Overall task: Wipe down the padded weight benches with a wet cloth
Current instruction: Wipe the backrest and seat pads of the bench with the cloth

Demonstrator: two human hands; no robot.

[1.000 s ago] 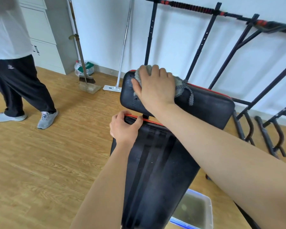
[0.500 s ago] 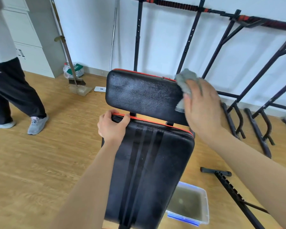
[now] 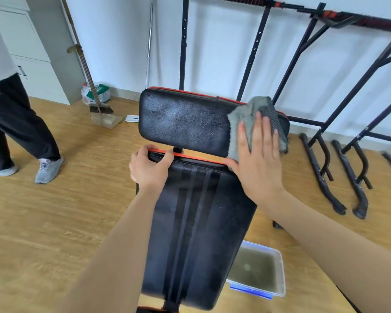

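Your right hand [image 3: 259, 159] lies flat, fingers spread, pressing a grey cloth [image 3: 251, 119] against the right end of the upper black pad [image 3: 183, 120]; the cloth spills past your fingertips and drapes over that pad's top right corner. Your left hand [image 3: 150, 168] is curled around the red-piped top edge of the long striped bench pad [image 3: 196, 222], thumb on the front face, fingers hooked over the rim, just left of your right wrist. Below your right forearm, a clear plastic tub [image 3: 278, 279] of murky water sits on the wooden floor [image 3: 54, 222] beside the long pad. Beyond the cloth, black pull-up frames [image 3: 321, 71] stand against the wall. Far to the left of your left hand, another person's legs [image 3: 16, 123] are on the floor, near a broom and dustpan [image 3: 104, 114].
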